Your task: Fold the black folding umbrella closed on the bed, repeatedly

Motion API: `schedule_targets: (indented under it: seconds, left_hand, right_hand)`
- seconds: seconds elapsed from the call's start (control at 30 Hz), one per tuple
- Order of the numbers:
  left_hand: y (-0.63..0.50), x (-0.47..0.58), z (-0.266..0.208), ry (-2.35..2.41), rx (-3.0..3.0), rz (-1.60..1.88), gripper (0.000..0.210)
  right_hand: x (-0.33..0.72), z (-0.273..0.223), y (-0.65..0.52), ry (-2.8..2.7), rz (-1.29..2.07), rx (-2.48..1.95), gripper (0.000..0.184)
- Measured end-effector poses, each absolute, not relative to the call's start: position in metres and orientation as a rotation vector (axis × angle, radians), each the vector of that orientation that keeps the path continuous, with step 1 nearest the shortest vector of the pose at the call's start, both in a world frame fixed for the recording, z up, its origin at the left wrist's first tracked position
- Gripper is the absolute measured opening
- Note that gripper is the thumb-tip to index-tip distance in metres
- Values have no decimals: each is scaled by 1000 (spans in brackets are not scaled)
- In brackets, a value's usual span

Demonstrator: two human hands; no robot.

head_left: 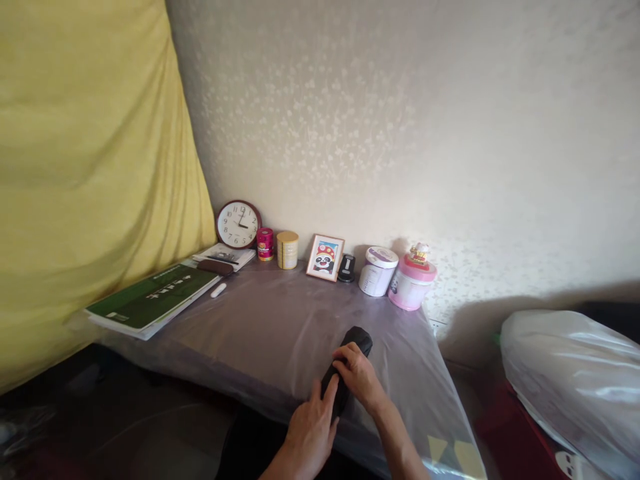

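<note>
A black, rolled-up bundle that looks like a folded umbrella [360,338] lies slantwise at the near side of the table, its far end toward the wall. My left hand [311,427] grips its lower part, with the fingers along its left side. Higher up, my right hand [356,373] is closed over the umbrella, thumb and fingers pinched together on its upper side. Both hands hide much of its middle, and the near end is partly covered by my left hand.
Plastic film covers the table [260,333]. Along the wall stand a clock [239,225], a pink can [265,245], a yellow-lidded can [287,251], a panda picture frame [325,258], a black object [347,269] and two tubs [377,273]. A green book [150,297] lies left; a plastic-wrapped bundle [575,380] sits right.
</note>
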State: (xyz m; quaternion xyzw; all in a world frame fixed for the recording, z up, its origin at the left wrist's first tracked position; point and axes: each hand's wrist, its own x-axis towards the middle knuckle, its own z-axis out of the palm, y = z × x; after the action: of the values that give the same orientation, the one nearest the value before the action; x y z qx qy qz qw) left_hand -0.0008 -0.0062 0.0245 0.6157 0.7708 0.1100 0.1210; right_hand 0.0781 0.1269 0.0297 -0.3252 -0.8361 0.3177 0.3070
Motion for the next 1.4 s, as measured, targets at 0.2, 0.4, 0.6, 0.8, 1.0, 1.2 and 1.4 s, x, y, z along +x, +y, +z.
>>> schedule_targets:
  seconds: [0.2, 0.4, 0.6, 0.8, 1.0, 1.2, 1.4]
  left_hand:
    - [-12, -10, 24, 2122, 1686, 508, 71]
    - [-26, -18, 21, 1997, 1632, 646, 73]
    - [-34, -19, 18, 2029, 1614, 615, 69]
    - [-36, -16, 14, 2036, 1686, 643, 76]
    - [-36, -15, 12, 2022, 1724, 644, 88]
    - [-34, -16, 11, 2038, 1752, 564, 84]
    - [-34, -15, 12, 2041, 1728, 533, 80]
  right_hand:
    - [85, 27, 133, -1683, 1379, -1021, 35]
    - [103, 28, 138, -1384, 1353, -1024, 40]
    - [93, 35, 127, -1853, 1072, -862, 24]
    - [82, 37, 118, -2296, 773, -837, 35]
    - [80, 31, 118, -2134, 981, -793, 31]
    - [126, 37, 119, -1818, 1374, -826, 20]
    - [172, 24, 131, -1614, 1287, -1075, 32]
